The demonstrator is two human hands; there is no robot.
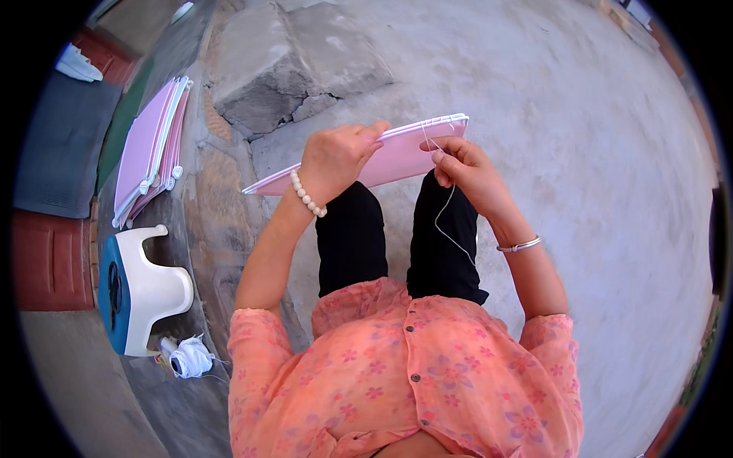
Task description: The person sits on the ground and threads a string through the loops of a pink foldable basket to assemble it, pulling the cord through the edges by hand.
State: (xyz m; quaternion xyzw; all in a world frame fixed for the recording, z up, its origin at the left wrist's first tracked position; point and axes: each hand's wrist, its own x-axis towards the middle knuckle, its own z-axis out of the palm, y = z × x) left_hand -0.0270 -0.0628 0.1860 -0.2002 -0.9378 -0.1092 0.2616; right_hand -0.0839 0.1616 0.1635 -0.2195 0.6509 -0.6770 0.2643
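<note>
A flat pink panel (397,159) with a white edge, like a folder, is held tilted above my knees. My left hand (336,162) grips it along the upper edge, fingers closed over the rim. Loops of white thread wrap the panel's edge near its right end. My right hand (472,177) is close to that end, with thumb and fingertips pinching the white thread (438,220). The thread's loose tail hangs down over my right leg. Whether a needle is in the fingers is too small to make out.
On the ledge to the left lie several similar pink panels (143,149). A white stool (163,278) with a blue top carries dark scissors (114,288). Next to it sits a white thread spool (191,358). Broken concrete blocks (267,72) stand ahead.
</note>
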